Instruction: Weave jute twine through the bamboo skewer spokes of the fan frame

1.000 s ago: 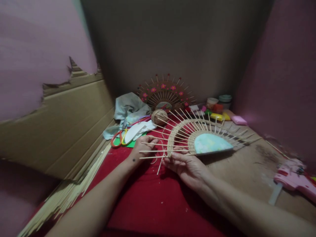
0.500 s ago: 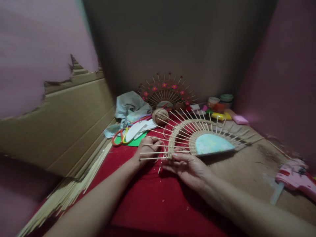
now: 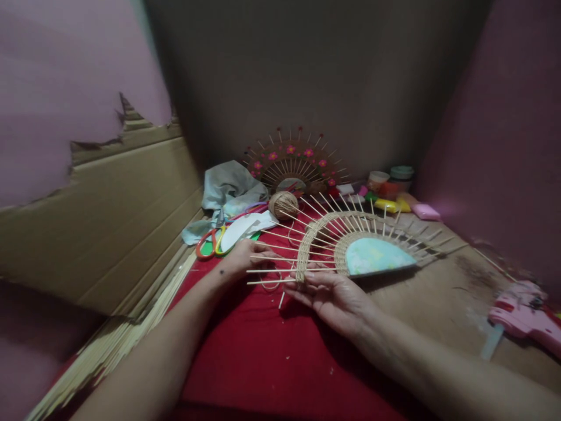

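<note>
A half-round fan [image 3: 307,245] of thin sticks, woven with twine in two bands, spreads before me, with a pale blue-green patterned half-disc [image 3: 379,256] at its centre. My right hand [image 3: 335,298] grips the near end of the outer woven band, thumb above and fingers underneath. Beside the protruding stick tips at the left is my left hand [image 3: 245,258], its fingers closed together on the twine; the fingertips are partly hidden by the sticks. A loose loop of twine [image 3: 270,286] hangs just below those sticks, between my hands.
Behind the fan sit a twine ball [image 3: 283,206], scissors [image 3: 205,245], white cutouts [image 3: 239,232] and a flowered fan [image 3: 290,151]. Bundled sticks [image 3: 114,351] lie along the cardboard [image 3: 131,216] at left. A pink glue gun [image 3: 523,313] rests at right, with coloured packets [image 3: 386,206] farther back.
My left hand has moved left, away from the woven band toward the stick tips. My right hand keeps its grip, and the fan is nearly still.
</note>
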Motion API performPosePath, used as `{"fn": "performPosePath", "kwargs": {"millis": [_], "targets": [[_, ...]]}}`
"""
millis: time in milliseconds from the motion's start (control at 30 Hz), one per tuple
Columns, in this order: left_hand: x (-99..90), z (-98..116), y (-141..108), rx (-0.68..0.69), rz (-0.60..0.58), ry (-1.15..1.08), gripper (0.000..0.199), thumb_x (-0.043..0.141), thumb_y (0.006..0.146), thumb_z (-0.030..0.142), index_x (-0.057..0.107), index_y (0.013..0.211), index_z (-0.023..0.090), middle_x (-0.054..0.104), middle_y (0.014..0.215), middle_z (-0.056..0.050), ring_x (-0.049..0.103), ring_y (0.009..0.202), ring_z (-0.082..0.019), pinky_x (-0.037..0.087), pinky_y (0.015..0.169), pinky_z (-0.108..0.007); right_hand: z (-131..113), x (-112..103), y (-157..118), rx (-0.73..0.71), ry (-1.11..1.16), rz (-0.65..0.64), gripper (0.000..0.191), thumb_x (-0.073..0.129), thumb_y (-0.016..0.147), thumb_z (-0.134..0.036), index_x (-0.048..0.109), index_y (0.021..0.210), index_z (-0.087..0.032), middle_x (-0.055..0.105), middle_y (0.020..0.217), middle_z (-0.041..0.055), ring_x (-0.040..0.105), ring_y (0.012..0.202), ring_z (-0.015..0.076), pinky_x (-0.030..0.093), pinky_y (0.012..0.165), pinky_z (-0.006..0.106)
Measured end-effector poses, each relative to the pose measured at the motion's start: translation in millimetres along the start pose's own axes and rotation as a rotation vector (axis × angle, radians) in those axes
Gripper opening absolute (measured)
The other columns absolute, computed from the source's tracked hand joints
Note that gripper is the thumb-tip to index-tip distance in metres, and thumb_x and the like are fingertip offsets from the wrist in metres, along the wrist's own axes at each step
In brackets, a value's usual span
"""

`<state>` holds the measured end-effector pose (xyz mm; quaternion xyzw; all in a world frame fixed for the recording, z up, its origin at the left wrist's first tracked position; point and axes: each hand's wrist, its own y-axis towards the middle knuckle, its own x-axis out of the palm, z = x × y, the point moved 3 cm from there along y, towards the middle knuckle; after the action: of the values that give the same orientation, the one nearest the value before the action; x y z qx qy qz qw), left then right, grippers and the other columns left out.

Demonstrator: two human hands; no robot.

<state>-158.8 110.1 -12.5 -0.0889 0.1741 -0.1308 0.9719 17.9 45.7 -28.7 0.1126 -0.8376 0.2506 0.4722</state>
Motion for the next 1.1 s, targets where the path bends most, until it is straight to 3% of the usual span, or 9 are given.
{"fn": "performPosePath", "kwargs": {"millis": [133, 267, 433, 533, 700, 767, 900, 1100], "targets": [[-24.3, 7.6, -9.7, -0.050, -0.052, -0.022, 0.025, 0.070, 0.065, 0.034, 0.064, 0.076, 0.013, 0.062, 0.062, -0.003, 0.058, 0.054, -0.014, 0.043, 0.050, -0.024, 0.2, 0.4, 0.7, 0.016, -0.013, 0.029, 0.011, 0.059, 0.057, 0.003, 0.062, 0.056, -0.007, 0.066, 0.066, 0.0112, 0.066, 0.076, 0.0265, 0.048, 0.087, 0.043], [-36.2, 18.1, -20.3, -0.024, -0.251, 0.211, 0.026, 0.067, 0.070, 0.037, 0.067, 0.069, 0.011, 0.064, 0.059, -0.004, 0.057, 0.052, -0.012, 0.044, 0.052, -0.023, 0.1, -0.8, 1.9, 0.013, 0.003, 0.022, 0.009, 0.060, 0.057, 0.003, 0.062, 0.057, -0.006, 0.066, 0.065, 0.0110, 0.066, 0.075, 0.0266, 0.049, 0.086, 0.044], [-45.5, 31.2, -32.7, 0.073, -0.329, 0.303, 0.021, 0.065, 0.072, 0.034, 0.067, 0.068, 0.013, 0.066, 0.062, -0.004, 0.059, 0.059, -0.014, 0.044, 0.059, -0.024, 1.3, -6.0, 4.5, -0.009, 0.024, -0.032, 0.012, 0.062, 0.055, 0.004, 0.062, 0.059, -0.007, 0.065, 0.066, 0.0093, 0.065, 0.076, 0.0251, 0.047, 0.089, 0.045], [-48.5, 36.4, -37.2, 0.142, -0.288, 0.320, 0.019, 0.065, 0.072, 0.032, 0.068, 0.069, 0.014, 0.064, 0.062, -0.004, 0.056, 0.060, -0.013, 0.042, 0.058, -0.023, 2.0, -7.8, 5.4, -0.011, 0.023, -0.037, 0.014, 0.064, 0.054, 0.003, 0.064, 0.063, -0.008, 0.065, 0.066, 0.0079, 0.064, 0.077, 0.0249, 0.046, 0.090, 0.044], [-53.4, 36.3, -33.8, 0.230, -0.055, 0.271, 0.019, 0.064, 0.073, 0.033, 0.064, 0.066, 0.015, 0.057, 0.059, 0.000, 0.049, 0.056, -0.009, 0.036, 0.054, -0.020, 1.2, -5.8, 3.7, -0.020, -0.003, -0.051, 0.010, 0.063, 0.056, 0.002, 0.063, 0.058, -0.008, 0.065, 0.066, 0.0088, 0.064, 0.077, 0.0241, 0.046, 0.090, 0.043], [-52.3, 32.6, -29.9, 0.213, -0.027, 0.272, 0.019, 0.062, 0.074, 0.033, 0.063, 0.066, 0.015, 0.055, 0.057, 0.000, 0.047, 0.054, -0.008, 0.036, 0.053, -0.020, 0.5, -4.2, 2.8, -0.028, -0.008, -0.053, 0.009, 0.062, 0.057, 0.002, 0.063, 0.058, -0.008, 0.065, 0.066, 0.0090, 0.064, 0.076, 0.0231, 0.045, 0.091, 0.043], [-38.7, 20.5, -20.5, 0.066, -0.135, 0.266, 0.022, 0.062, 0.073, 0.035, 0.063, 0.070, 0.013, 0.055, 0.055, -0.001, 0.048, 0.050, -0.010, 0.037, 0.050, -0.022, -1.0, -0.9, 1.2, -0.029, -0.012, -0.024, 0.010, 0.062, 0.057, 0.002, 0.062, 0.055, -0.008, 0.064, 0.064, 0.0083, 0.064, 0.072, 0.0214, 0.045, 0.090, 0.044], [-7.5, 10.3, -3.7, 0.020, 0.023, 0.070, 0.027, 0.069, 0.064, 0.037, 0.059, 0.070, 0.012, 0.053, 0.055, 0.000, 0.045, 0.044, -0.009, 0.033, 0.042, -0.021, -2.5, 7.9, -5.0, -0.031, -0.013, -0.103, 0.011, 0.064, 0.055, 0.001, 0.063, 0.059, -0.010, 0.066, 0.063, 0.0057, 0.063, 0.066, 0.0187, 0.045, 0.087, 0.043]]}}
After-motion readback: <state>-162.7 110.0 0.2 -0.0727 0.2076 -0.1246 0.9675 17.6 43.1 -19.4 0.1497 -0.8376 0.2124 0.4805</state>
